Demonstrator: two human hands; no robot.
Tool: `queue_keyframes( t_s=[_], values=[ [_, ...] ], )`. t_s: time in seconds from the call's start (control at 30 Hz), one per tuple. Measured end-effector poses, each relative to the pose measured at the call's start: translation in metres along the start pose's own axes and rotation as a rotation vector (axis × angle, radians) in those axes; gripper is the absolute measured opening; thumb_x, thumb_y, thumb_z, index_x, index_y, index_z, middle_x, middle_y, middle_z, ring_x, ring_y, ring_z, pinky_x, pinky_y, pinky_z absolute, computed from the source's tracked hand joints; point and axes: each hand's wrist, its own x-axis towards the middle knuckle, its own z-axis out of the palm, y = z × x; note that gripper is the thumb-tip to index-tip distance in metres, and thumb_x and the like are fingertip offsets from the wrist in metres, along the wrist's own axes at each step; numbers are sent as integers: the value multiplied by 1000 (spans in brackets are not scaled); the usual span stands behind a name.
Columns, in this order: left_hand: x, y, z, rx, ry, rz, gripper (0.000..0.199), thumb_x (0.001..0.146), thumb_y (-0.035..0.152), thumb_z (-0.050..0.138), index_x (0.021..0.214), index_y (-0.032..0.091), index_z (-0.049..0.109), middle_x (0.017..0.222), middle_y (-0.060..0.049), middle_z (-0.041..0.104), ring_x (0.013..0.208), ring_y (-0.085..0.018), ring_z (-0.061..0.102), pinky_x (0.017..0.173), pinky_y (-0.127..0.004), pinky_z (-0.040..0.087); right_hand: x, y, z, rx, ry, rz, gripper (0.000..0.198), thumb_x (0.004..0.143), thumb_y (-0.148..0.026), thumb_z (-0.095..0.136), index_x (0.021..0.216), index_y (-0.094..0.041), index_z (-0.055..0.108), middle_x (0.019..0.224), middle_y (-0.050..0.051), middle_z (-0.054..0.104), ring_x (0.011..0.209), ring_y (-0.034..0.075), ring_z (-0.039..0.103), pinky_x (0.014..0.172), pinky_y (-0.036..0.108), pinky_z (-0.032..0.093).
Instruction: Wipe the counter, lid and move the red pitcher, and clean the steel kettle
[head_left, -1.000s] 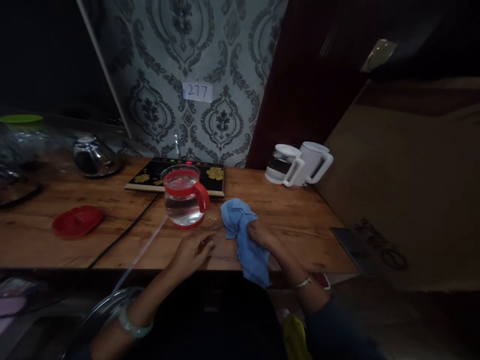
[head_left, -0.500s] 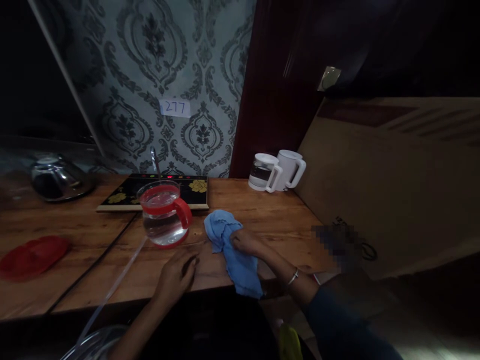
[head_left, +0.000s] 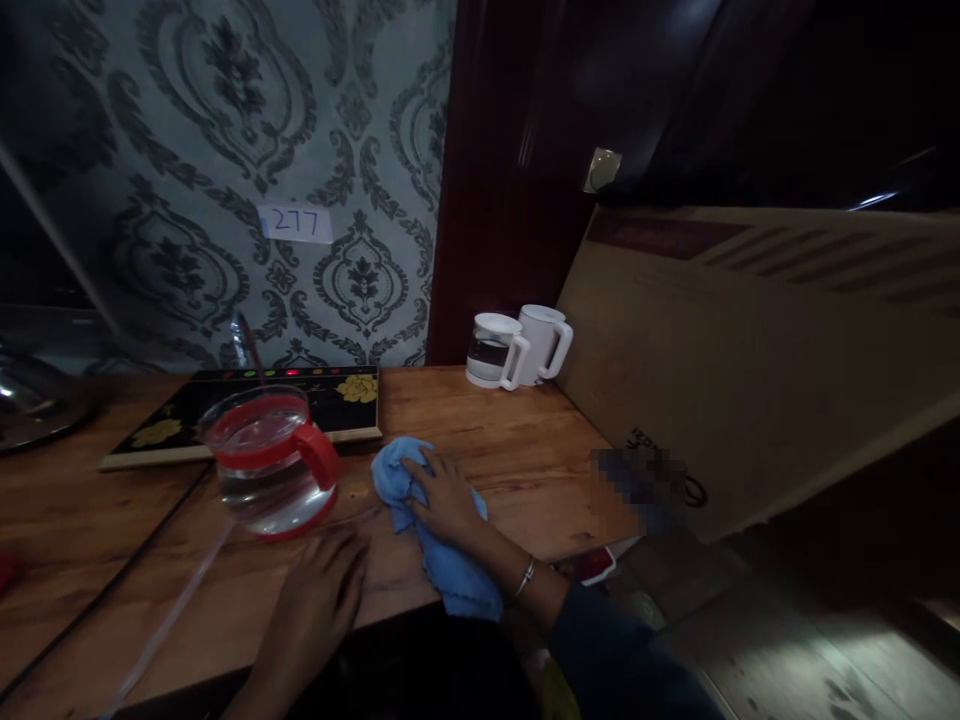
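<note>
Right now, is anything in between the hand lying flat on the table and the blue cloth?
Nothing visible is. The left hand lies flat on the wooden table, and only bare wood separates it from the blue cloth. The right hand already presses on that cloth. The glass jug stands farther back, off that line.

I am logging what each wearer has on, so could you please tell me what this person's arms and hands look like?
Both hands are bare, without gloves. The right hand has a thin, pale metallic bangle at the wrist, and a dark blue sleeve covers the forearm behind it. The left hand shows no ring, and its forearm is bare as far as the frame edge; no sleeve or wristband shows there.
</note>
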Motion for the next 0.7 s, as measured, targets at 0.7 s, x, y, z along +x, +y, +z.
queue_keyframes(
  t_s=[0.7],
  values=[
    [-27, -34, 28, 83, -81, -10, 33, 89, 38, 50, 113, 27, 70, 121, -5, 71, 111, -28, 66, 95, -44, 56, 16, 204, -66, -182, 374, 806, 58, 93, -22, 45, 150, -21, 39, 155, 16, 36, 139, 32, 38, 108, 44, 36]
  ],
)
